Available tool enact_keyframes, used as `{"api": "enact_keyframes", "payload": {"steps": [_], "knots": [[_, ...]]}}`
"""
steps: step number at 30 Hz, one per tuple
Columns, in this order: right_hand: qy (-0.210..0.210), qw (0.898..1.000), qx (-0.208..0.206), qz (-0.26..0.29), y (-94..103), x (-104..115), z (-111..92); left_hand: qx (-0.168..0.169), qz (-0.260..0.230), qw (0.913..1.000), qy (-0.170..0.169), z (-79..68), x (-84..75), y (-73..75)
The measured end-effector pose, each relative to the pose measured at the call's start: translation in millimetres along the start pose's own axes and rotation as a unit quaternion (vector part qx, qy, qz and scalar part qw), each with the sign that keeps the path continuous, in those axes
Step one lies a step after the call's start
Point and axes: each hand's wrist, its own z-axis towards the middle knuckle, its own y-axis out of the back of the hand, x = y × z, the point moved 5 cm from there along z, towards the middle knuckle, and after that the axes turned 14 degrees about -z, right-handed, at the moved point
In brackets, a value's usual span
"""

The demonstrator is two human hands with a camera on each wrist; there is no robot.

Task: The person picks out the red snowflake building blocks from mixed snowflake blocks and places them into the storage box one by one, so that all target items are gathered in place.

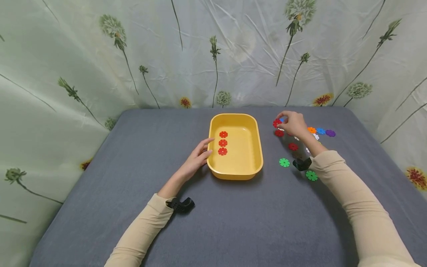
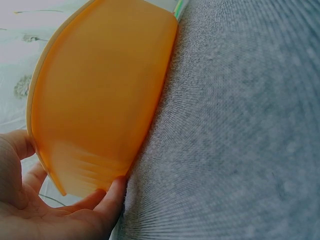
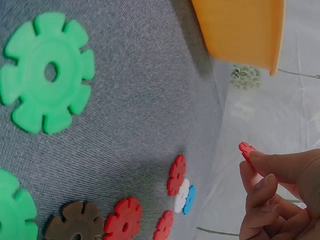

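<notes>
A yellow plastic tub (image 1: 235, 177) has three red notched discs (image 1: 222, 143) lying in a column inside, along its left side. My left hand (image 1: 198, 155) holds the tub's left wall, with the thumb and a finger at the rim and other fingers against the outside (image 2: 85, 125). To the right of the tub, my right hand (image 1: 293, 123) pinches a red notched disc (image 3: 245, 149) between thumb and finger, raised above the table. Beneath that hand lie another red disc (image 1: 279, 133), a white disc (image 3: 181, 196) and a blue disc (image 3: 189, 200).
More loose discs lie right of the tub: green discs (image 1: 284, 162), a brown one (image 3: 75, 221), an orange one (image 1: 311, 129), a purple one (image 1: 330, 133) and others. The right forearm partly covers them. Grey cloth (image 1: 240, 218) covers the table; a flower-print curtain (image 1: 247, 55) hangs behind.
</notes>
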Motion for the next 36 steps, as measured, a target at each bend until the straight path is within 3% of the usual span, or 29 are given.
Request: {"api": "enact_keyframes", "payload": {"steps": [12,36], "knots": [[0.010,1.000,0.010,0.007,7.4,9,-8,0.005,-0.005,1.0000,0.001,0.0,-0.8,-1.2],[0.101,0.994,-0.028,0.044,21.7,56,-25,0.005,0.000,1.0000,-0.002,0.7,1.3,0.8]]}}
